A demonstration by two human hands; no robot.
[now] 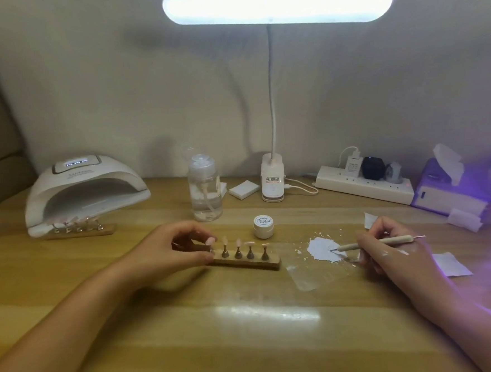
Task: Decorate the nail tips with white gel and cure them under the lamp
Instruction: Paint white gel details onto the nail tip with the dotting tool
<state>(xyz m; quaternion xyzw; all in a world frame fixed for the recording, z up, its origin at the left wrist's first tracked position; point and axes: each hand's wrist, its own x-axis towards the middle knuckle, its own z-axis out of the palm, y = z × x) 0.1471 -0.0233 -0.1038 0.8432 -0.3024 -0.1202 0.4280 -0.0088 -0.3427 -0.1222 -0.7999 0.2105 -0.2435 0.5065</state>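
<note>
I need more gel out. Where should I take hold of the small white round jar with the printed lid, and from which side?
Best pinch the small white round jar around its short cylindrical wall, coming down from above: it stands upright, and the long wooden stand of nail tips sits close in front.

Both bare forearms reach in from the near edge of the table [249, 345]. The left hand [179, 250] has its fingers curled, thumb and forefinger pinching the left end of the nail stand [244, 263]. The right hand [391, 251] curls round a tool [367, 244], and white smears mark its back.
</note>
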